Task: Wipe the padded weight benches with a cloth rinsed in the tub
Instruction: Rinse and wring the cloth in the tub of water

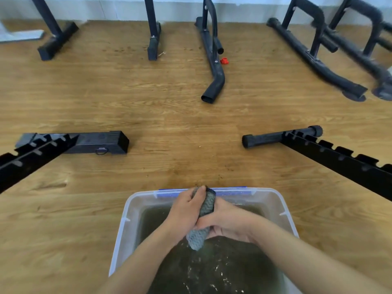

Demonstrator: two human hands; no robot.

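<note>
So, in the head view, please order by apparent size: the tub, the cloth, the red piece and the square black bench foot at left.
1. tub
2. square black bench foot
3. cloth, nearer the camera and partly covered, so 2 and 3 are unsure
4. red piece

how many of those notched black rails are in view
2. The left notched rail comes in from the left edge; the right notched rail comes in from the right edge, either side of the tub. More may lie out of frame.
</note>
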